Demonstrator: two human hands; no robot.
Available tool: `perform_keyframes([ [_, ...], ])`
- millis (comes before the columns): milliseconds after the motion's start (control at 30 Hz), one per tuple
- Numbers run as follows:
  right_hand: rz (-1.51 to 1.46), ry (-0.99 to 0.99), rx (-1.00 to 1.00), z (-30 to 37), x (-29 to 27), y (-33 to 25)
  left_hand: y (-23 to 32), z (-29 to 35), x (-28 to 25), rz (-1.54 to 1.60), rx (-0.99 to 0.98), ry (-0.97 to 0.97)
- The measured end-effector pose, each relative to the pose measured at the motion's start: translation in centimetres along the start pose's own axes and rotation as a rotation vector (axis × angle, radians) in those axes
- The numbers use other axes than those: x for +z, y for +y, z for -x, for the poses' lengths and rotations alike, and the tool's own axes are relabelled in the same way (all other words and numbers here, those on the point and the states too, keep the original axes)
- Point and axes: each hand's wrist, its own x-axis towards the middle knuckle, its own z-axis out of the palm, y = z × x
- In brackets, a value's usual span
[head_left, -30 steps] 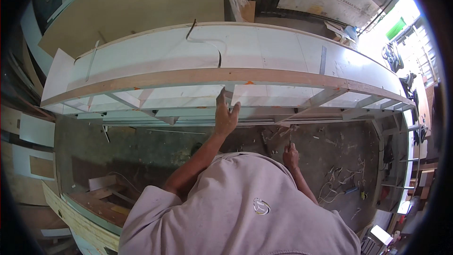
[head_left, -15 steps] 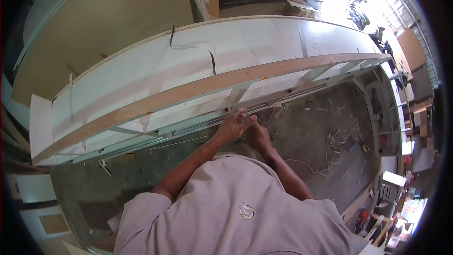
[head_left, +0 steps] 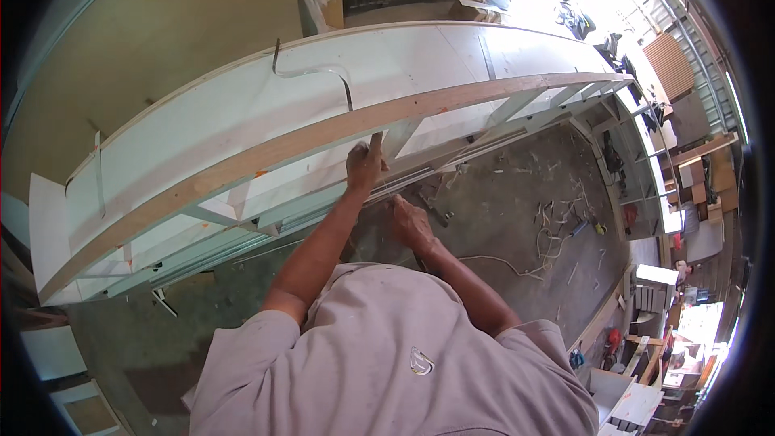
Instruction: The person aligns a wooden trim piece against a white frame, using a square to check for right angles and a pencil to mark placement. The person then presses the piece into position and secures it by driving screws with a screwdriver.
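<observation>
My left hand (head_left: 366,168) is raised to the underside of a long wooden edge (head_left: 323,139). Its fingers close round a short, dark, flat piece (head_left: 376,140) that points up against that edge; its kind is unclear. Lower and to the right, my right hand (head_left: 412,224) is closed, beside metal rails (head_left: 404,182) along the frame's near side. A dark slim thing (head_left: 437,215) shows just beyond its fingers; whether the hand holds it I cannot tell. On the white panel (head_left: 202,105) above lies a thin curved strip (head_left: 311,73), dark at its ends.
The white frame has cross pieces (head_left: 517,105) opening toward me. Cord and scraps (head_left: 553,234) litter the concrete floor at the right. A large brown board (head_left: 202,16) stands behind the frame at the left. Shelving (head_left: 638,169) and stacked wood close off the right side.
My hands were close together and have come apart. The left has gone up and left to the wooden edge with the dark piece; the right has dropped slightly left. The view has shifted.
</observation>
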Motion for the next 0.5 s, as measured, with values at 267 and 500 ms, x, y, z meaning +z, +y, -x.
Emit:
perform_keyframes([
  [267, 0.102, 0.108, -0.057, -3.8, -4.9, -1.0, 1.0, -4.0, -3.0, 0.691, 0.048, -0.119],
  [500, 0.140, 0.092, -0.029, -6.4, -5.7, -0.1, 4.1, -5.8, -0.2, 0.887, 0.161, -0.058],
])
